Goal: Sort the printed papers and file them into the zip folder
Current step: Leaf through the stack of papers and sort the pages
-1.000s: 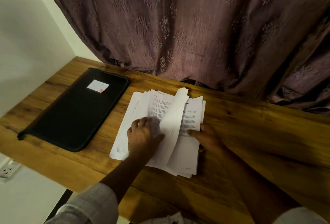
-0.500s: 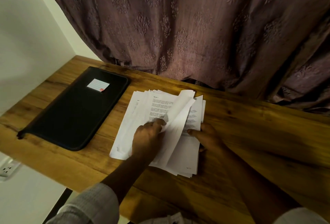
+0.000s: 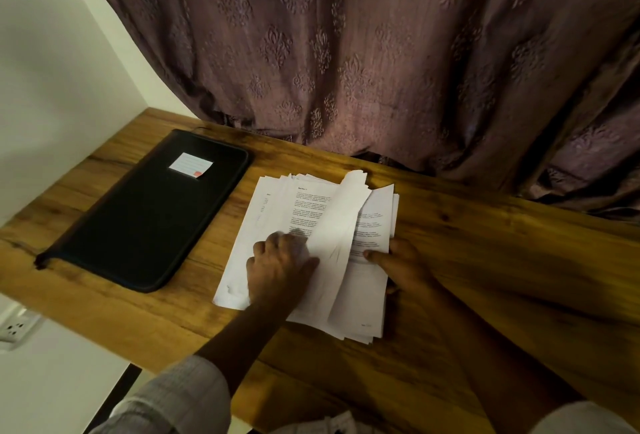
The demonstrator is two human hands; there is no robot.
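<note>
Papers [image 3: 277, 205] in a loose, fanned stack on the table [image 3: 485, 278], just right of the folder [image 3: 145, 219] and apart from it, with a strip of bare wood between. Folder black, flat and closed, long side angled toward the far left corner, a small white label [image 3: 190, 164] with a red mark near its far end. One sheet [image 3: 346, 212] curled up off the middle of the stack, arched from the near side toward the far edge, printed text showing on the pages to either side of it. Left grip [image 3: 280, 267] on the left half of the stack, knuckles up, thumb stretched right against the foot of the curled sheet; fingers [image 3: 287, 239] blurred, so no telling whether pinching that sheet or only pressing on the pages. Right grip [image 3: 401, 267] at the right edge of the stack, thumb laid flat on the top page and pointing left, the other fingers tucked under the edge, pinching the papers there. Near corners of the stack splayed, close to the front rim of the table. Pale sleeve [image 3: 180, 395] at the left wrist. Behind the table a mauve patterned curtain [image 3: 346, 53], hem down to the wood; at left a white wall [image 3: 52, 87] with a socket [image 3: 15, 328] below table level
</note>
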